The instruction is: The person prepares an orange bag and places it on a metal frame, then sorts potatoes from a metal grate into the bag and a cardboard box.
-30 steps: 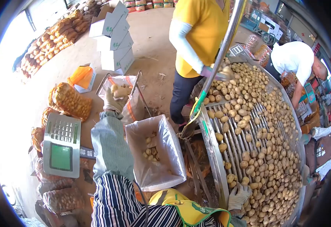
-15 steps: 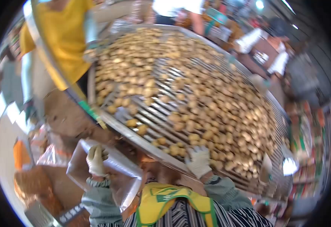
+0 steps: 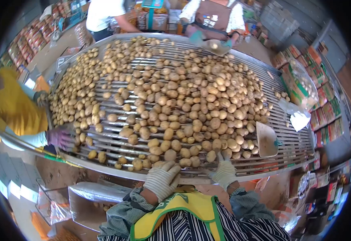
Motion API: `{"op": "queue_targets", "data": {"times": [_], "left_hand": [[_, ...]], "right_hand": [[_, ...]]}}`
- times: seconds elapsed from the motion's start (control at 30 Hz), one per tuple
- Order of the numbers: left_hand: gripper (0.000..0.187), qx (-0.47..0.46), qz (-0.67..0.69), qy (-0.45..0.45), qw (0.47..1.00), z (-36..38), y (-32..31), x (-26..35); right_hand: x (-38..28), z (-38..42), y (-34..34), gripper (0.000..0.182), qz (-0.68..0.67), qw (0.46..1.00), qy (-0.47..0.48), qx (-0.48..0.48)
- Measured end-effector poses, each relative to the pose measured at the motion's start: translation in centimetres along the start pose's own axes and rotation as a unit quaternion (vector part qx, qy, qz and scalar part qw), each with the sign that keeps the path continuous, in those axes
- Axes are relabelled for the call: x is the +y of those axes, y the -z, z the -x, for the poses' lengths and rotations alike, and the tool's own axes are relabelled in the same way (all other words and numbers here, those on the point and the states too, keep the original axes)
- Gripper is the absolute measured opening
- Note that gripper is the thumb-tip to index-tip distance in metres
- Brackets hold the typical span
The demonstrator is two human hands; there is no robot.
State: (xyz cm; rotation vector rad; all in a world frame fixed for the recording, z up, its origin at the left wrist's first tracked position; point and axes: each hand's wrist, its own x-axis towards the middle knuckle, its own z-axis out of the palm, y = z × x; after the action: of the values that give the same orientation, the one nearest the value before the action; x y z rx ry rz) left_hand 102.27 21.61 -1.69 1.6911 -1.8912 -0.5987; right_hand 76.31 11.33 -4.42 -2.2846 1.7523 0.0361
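Observation:
My left hand [image 3: 162,180], in a white knitted glove, is bent over the near rim of the slatted metal sorting table [image 3: 207,178]. Its fingers lie loosely beside the nearest potatoes [image 3: 170,155], and no potato shows in them. Also gloved, my right hand [image 3: 224,172] reaches over the rim further right. Its thumb and fingers are apart, with the fingertips at the near side of the potato heap. The fingertips partly hide what they touch.
An open box [image 3: 91,209] with a plastic liner stands below the rim at left. A scoop [image 3: 267,139] lies on the slats at right. A co-worker in yellow [image 3: 15,104] works at the left end; another in a brown apron [image 3: 211,18] holds a scoop across the table.
My left hand has moved from above the lined box to the table's near rim. My right hand stays by the potatoes. The view has turned and is sharper.

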Motion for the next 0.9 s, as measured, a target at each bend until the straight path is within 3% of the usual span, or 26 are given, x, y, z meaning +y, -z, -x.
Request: {"op": "queue_targets", "data": {"times": [0.07, 0.13, 0.17, 0.2, 0.27, 0.3, 0.4, 0.57, 0.67, 0.73, 0.77, 0.8, 0.83, 0.9], "left_hand": [[0.038, -0.039, -0.065, -0.043, 0.996, -2.5, -1.2, 1.2], [0.052, -0.080, -0.177, -0.079, 0.978, -4.8, -2.7, 1.7], [0.064, -0.115, -0.201, -0.089, 0.969, -5.6, -3.9, 1.2], [0.064, -0.120, -0.203, -0.091, 0.968, -6.0, -4.9, 0.6], [0.065, -0.104, -0.228, -0.090, 0.964, -7.0, -6.0, -0.7], [0.065, -0.107, -0.267, -0.094, 0.953, -7.5, -5.9, -1.7], [0.062, -0.042, -0.259, -0.089, 0.961, -8.2, -5.2, -3.1], [0.081, 0.000, -0.194, 0.068, 0.979, -8.8, -3.3, -4.8], [0.072, 0.038, -0.257, 0.114, 0.959, -9.4, -1.8, -7.1], [0.073, 0.061, -0.275, 0.137, 0.950, -9.4, -1.4, -8.2], [0.073, 0.048, -0.297, 0.144, 0.943, -9.4, -0.9, -8.3], [0.076, 0.051, -0.302, 0.152, 0.940, -9.4, -0.9, -8.6], [0.077, 0.042, -0.282, 0.184, 0.941, -9.1, -1.1, -9.2], [0.080, 0.039, -0.279, 0.217, 0.935, -8.7, -0.8, -10.7]], "right_hand": [[0.6, -0.6, 0.2, 0.109, -0.015, 0.999, 0.032, -0.028], [-1.6, -2.2, 3.7, 0.112, -0.034, 0.991, -0.007, -0.127], [-1.4, -3.8, 3.4, 0.114, -0.079, 0.987, 0.019, -0.140], [-1.2, -5.2, 2.9, 0.117, -0.125, 0.979, 0.045, -0.153], [-2.3, -7.5, 4.1, 0.119, -0.072, 0.972, 0.055, -0.217], [-2.0, -8.9, 1.7, 0.116, -0.018, 0.977, 0.094, -0.191], [-4.0, -10.0, 4.0, 0.115, -0.084, 0.977, 0.118, -0.159], [-8.2, -14.3, 2.9, 0.098, -0.132, 0.959, 0.179, -0.173], [-10.2, -17.7, 0.7, 0.083, -0.184, 0.937, 0.257, -0.148], [-10.8, -18.7, 2.1, 0.075, -0.228, 0.912, 0.276, -0.198], [-11.1, -18.9, 3.4, 0.075, -0.279, 0.897, 0.339, -0.049], [-9.7, -19.7, 5.0, 0.070, -0.177, 0.920, 0.350, -0.005], [-8.3, -21.1, 6.7, 0.062, -0.209, 0.914, 0.341, 0.066], [-4.2, -23.7, 11.7, 0.054, -0.207, 0.935, 0.232, 0.167]]}}
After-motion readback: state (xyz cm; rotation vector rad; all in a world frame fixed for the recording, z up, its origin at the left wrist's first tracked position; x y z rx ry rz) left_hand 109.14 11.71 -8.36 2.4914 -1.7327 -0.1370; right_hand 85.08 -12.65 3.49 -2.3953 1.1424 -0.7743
